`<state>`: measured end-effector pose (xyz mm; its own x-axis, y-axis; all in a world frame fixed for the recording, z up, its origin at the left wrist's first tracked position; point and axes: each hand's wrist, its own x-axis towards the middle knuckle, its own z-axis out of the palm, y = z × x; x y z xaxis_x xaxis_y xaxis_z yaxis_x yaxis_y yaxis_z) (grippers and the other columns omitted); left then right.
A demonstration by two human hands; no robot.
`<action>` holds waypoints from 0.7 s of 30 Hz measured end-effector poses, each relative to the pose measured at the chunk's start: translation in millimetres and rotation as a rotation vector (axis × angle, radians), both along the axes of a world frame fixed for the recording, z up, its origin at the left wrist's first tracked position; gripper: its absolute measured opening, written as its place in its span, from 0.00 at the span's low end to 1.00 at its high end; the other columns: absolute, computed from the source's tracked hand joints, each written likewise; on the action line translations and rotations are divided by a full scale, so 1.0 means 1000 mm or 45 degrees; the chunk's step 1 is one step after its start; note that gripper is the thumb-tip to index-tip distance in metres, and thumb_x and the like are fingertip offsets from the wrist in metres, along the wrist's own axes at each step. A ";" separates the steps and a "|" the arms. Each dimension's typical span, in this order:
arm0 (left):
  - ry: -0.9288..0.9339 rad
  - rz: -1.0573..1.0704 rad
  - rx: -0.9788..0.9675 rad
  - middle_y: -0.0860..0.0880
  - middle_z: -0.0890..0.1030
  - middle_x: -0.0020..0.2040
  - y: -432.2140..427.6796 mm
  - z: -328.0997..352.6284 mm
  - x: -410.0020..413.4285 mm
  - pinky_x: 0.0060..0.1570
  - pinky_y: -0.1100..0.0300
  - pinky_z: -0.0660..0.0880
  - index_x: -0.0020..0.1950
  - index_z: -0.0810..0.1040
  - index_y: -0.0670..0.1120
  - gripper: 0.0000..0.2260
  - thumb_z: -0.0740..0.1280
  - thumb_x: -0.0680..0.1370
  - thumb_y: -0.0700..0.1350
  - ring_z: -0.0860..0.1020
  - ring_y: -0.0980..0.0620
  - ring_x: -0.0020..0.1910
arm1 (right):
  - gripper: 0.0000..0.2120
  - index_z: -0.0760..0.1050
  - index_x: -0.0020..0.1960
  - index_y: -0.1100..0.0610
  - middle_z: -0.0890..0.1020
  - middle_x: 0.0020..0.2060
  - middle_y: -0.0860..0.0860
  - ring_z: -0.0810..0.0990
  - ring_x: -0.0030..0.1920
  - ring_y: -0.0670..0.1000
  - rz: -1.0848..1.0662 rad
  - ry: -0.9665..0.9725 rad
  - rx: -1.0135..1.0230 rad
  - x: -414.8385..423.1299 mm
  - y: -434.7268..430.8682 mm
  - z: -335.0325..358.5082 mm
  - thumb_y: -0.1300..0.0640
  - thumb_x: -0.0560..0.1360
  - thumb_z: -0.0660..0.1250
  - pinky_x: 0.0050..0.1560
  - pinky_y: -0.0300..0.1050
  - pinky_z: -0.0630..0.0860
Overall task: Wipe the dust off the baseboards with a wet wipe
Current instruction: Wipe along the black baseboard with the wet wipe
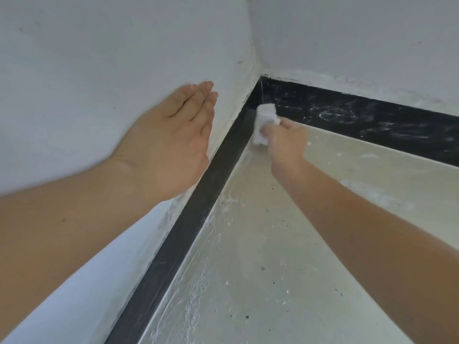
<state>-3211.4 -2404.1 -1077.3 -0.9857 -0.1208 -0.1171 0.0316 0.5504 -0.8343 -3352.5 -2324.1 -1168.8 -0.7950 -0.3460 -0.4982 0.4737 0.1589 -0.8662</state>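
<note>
Pressing flat on the left wall (pixel 99 58), the left hand (pixel 171 135) appears in the head view with its fingers straight and held together, gripping nothing. Its lower edge lies just above the top edge of the left baseboard (pixel 188 219), a dark strip running from the bottom of the frame up to the room corner.

The right hand (pixel 285 142) reaches to that corner with its fingers curled around a white wet wipe (pixel 265 120), which is bunched into a small wad. The wipe touches the baseboards at the inner corner, where the left baseboard meets the right baseboard (pixel 360 115). Motion blur hides the exact finger placement.

The right baseboard, below the right wall (pixel 347 33), is black and carries whitish streaks and smears along its face. The pale floor (pixel 273 269) shows dark specks and white residue along its left edge, beside the left baseboard.
</note>
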 end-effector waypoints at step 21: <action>-0.013 0.018 0.035 0.38 0.69 0.70 0.003 0.002 -0.002 0.72 0.49 0.55 0.68 0.69 0.33 0.29 0.41 0.77 0.47 0.64 0.40 0.72 | 0.06 0.76 0.38 0.60 0.75 0.33 0.55 0.74 0.32 0.50 0.677 -0.333 0.246 0.075 0.034 -0.016 0.66 0.66 0.72 0.33 0.40 0.72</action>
